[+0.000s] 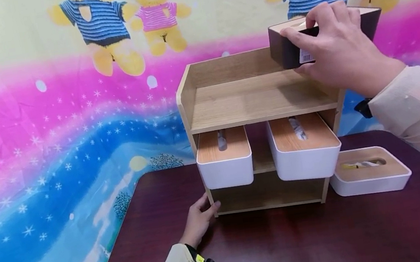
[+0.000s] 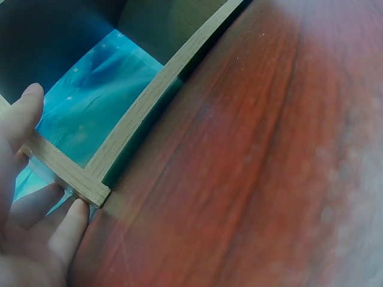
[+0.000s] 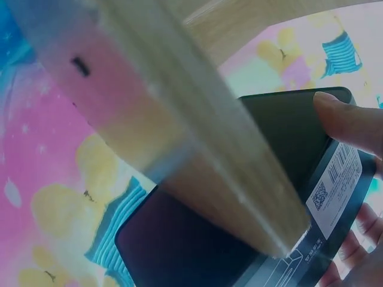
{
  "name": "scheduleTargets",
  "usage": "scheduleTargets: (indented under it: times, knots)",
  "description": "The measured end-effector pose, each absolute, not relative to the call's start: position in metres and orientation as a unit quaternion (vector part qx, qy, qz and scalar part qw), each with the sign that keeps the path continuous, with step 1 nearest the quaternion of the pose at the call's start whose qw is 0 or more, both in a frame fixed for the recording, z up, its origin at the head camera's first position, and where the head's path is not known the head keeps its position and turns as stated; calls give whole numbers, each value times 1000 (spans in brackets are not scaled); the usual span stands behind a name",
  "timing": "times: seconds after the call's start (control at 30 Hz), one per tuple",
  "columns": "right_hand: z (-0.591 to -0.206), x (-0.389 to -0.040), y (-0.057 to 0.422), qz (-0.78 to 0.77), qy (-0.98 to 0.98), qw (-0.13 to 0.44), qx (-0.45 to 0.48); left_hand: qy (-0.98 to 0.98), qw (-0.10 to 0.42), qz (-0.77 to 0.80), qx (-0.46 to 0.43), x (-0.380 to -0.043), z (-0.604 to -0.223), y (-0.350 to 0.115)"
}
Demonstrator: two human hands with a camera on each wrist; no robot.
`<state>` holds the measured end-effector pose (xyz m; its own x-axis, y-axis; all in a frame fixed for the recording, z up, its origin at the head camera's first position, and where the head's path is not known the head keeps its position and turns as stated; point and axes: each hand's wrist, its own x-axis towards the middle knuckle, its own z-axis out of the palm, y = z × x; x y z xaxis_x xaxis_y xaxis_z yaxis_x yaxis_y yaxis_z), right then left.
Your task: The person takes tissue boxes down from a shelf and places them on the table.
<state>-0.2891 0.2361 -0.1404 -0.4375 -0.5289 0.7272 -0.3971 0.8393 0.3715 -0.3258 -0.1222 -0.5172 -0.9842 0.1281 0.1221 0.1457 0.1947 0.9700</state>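
Note:
My right hand (image 1: pixel 344 47) grips a black tissue box (image 1: pixel 281 51) with a pale lid, over the right end of the wooden desk shelf (image 1: pixel 238 102). In the right wrist view, the thumb lies on one face of the black box (image 3: pixel 281 128), near a white barcode label (image 3: pixel 338 185), with fingers on the opposite side; the shelf's side panel (image 3: pixel 221 161) partly covers it. Low down, my left hand (image 1: pixel 199 221) holds the shelf's left side panel by its front edge. In the left wrist view, thumb and fingers lie on either side of that panel (image 2: pixel 66 170).
Two white tissue boxes with wooden lids, one left (image 1: pixel 226 174) and one right (image 1: pixel 309 164), jut forward from the middle tier. A lower white tissue box (image 1: pixel 373 186) stands on the dark red table (image 1: pixel 284 246) at the shelf's right. A bear-patterned cloth (image 1: pixel 74 147) hangs behind.

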Motion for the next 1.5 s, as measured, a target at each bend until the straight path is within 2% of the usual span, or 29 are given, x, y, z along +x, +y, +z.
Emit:
scheduleTargets:
  times: [0.57, 1.5]
  knots:
    - [-139, -278, 255, -84, -824, 477, 294, -774, 15, -626, -94, -328, -525, -124]
    - [-135, -259, 277, -117, -833, 476, 256, -770, 5, -632, -90, -331, -528, -124]
